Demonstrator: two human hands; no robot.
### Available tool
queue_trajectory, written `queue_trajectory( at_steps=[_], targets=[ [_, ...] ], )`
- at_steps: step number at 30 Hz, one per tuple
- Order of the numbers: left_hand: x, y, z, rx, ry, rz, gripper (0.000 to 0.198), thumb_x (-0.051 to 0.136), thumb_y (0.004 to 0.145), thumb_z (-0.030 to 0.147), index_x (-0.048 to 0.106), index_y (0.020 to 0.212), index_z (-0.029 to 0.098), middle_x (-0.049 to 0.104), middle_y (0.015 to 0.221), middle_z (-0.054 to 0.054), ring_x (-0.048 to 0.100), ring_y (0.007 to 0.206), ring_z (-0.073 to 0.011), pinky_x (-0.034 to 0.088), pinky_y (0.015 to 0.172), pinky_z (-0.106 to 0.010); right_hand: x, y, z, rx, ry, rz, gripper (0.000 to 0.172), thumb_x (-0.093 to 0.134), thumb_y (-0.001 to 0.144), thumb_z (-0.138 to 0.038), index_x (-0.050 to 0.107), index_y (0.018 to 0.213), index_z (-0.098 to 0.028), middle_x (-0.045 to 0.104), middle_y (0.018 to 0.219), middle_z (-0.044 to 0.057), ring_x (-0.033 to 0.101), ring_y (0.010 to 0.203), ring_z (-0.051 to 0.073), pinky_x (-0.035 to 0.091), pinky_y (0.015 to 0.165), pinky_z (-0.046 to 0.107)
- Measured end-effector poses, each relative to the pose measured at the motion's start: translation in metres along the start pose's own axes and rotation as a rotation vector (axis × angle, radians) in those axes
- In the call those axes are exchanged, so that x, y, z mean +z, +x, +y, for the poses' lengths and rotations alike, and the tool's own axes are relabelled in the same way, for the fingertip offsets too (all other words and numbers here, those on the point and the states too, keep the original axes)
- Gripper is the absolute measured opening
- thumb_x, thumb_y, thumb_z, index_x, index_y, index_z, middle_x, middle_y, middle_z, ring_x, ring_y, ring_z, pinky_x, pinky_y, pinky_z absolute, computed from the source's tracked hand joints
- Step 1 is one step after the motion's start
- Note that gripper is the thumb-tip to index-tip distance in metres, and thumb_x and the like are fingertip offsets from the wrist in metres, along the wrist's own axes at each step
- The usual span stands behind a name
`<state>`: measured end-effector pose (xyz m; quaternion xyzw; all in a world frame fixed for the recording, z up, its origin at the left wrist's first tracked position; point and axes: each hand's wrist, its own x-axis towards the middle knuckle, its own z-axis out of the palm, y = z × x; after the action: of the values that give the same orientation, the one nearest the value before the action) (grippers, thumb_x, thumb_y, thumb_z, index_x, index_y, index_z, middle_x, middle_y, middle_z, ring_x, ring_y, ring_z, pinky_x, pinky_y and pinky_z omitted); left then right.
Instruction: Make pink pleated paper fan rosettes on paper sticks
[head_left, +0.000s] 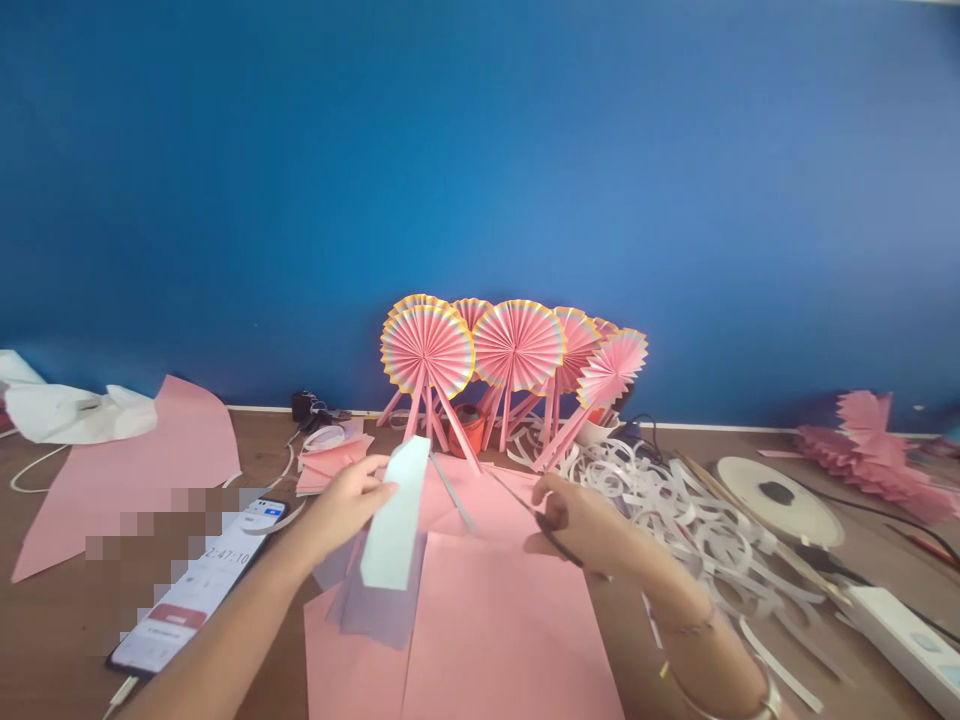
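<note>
My left hand (346, 508) pinches a long pale mint strip of paper (396, 540) and holds it upright above the table. In my right hand (581, 520) is a pair of scissors (558, 542), with the blades pointing up and left, apart from the strip. Between the hands a thin grey-looking paper sliver (453, 492) hangs or lies over the pink paper; I cannot tell which. Beneath are large pink sheets (502, 630), with greyish-purple sheets (375, 615) partly hidden behind the mint strip.
Pink folded-paper rosettes (427, 350) on stick legs stand against the blue wall. Curled white paper strips (705, 540) heap up at right, near a round white disc (780, 500) and a power strip (911, 640). A phone (180, 610) and a pink sheet (150, 470) lie left.
</note>
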<state>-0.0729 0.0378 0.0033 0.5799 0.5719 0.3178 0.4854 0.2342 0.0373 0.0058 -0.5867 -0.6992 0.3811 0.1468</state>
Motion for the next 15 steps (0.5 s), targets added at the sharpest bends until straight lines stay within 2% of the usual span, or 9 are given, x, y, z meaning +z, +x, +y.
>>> queue_trajectory(
  at_steps=[2,3,5,8,10,11,12,14,15],
  targets=[
    [-0.021,0.005,-0.004,0.011,0.325,0.053,0.031,0.051,0.082,0.035,0.056,0.107,0.019,0.07,0.071,-0.002,0.064,0.065,-0.022,0.041,0.056,-0.027,-0.019,-0.005,0.008,0.059,-0.237,0.093,0.026,0.07,0.067,-0.027,0.049,0.082,-0.023,0.055,0.054,-0.006,0.048,0.047,0.011,0.029,0.044,0.022],
    [-0.028,0.006,-0.006,-0.012,0.571,0.107,0.025,0.05,0.082,0.032,0.059,0.102,0.021,0.069,0.07,-0.002,0.063,0.063,-0.0221,0.039,0.055,-0.027,-0.027,-0.007,0.013,0.098,-0.344,0.128,0.025,0.07,0.067,-0.027,0.049,0.08,-0.023,0.057,0.056,-0.005,0.051,0.051,0.012,0.03,0.047,0.022],
    [-0.034,0.005,-0.009,-0.051,0.88,0.211,0.021,0.051,0.078,0.021,0.062,0.095,0.019,0.069,0.075,-0.007,0.064,0.071,-0.0263,0.04,0.06,-0.031,-0.037,-0.009,0.025,0.157,-0.457,0.17,0.023,0.068,0.067,-0.026,0.048,0.077,-0.022,0.06,0.06,-0.002,0.056,0.057,0.016,0.031,0.05,0.024],
    [-0.019,-0.001,-0.004,-0.018,1.061,0.351,0.027,0.052,0.074,0.009,0.062,0.099,0.011,0.065,0.096,-0.019,0.058,0.096,-0.0362,0.04,0.072,-0.04,-0.041,-0.009,0.041,0.239,-0.637,0.227,0.017,0.062,0.072,-0.029,0.049,0.078,-0.02,0.063,0.067,0.005,0.061,0.067,0.023,0.031,0.053,0.026],
    [0.003,-0.004,0.005,0.166,1.252,0.412,0.022,0.055,0.077,0.01,0.063,0.098,0.012,0.063,0.1,-0.019,0.053,0.102,-0.0358,0.038,0.078,-0.042,-0.04,-0.008,0.049,0.274,-0.714,0.246,0.015,0.061,0.072,-0.025,0.051,0.08,-0.017,0.065,0.072,0.01,0.063,0.072,0.026,0.031,0.054,0.027],
    [0.016,-0.006,0.01,0.29,1.274,0.368,0.016,0.055,0.08,0.013,0.063,0.093,0.014,0.062,0.099,-0.016,0.053,0.1,-0.0328,0.038,0.079,-0.041,-0.039,-0.008,0.051,0.281,-0.724,0.245,0.016,0.062,0.07,-0.022,0.052,0.081,-0.016,0.066,0.075,0.012,0.064,0.074,0.027,0.031,0.054,0.028],
    [0.03,-0.006,0.014,0.414,1.244,0.255,0.009,0.056,0.083,0.017,0.064,0.087,0.016,0.063,0.095,-0.012,0.054,0.095,-0.0286,0.038,0.077,-0.038,-0.039,-0.007,0.054,0.285,-0.736,0.239,0.016,0.062,0.068,-0.019,0.053,0.081,-0.016,0.066,0.077,0.013,0.064,0.075,0.028,0.031,0.054,0.028],
    [0.058,-0.004,0.019,0.616,1.176,0.069,0.013,0.055,0.087,0.025,0.063,0.08,0.019,0.062,0.088,-0.006,0.053,0.089,-0.0232,0.036,0.074,-0.035,-0.037,-0.006,0.057,0.29,-0.76,0.227,0.015,0.062,0.066,-0.016,0.055,0.08,-0.015,0.066,0.079,0.013,0.065,0.076,0.027,0.032,0.054,0.027],
    [0.07,-0.002,0.019,0.665,1.189,0.039,0.015,0.057,0.087,0.029,0.063,0.079,0.019,0.062,0.084,-0.005,0.053,0.086,-0.0231,0.035,0.072,-0.035,-0.037,-0.005,0.059,0.292,-0.77,0.22,0.014,0.062,0.066,-0.015,0.056,0.079,-0.015,0.066,0.079,0.013,0.065,0.076,0.027,0.032,0.054,0.027]
  ],
)
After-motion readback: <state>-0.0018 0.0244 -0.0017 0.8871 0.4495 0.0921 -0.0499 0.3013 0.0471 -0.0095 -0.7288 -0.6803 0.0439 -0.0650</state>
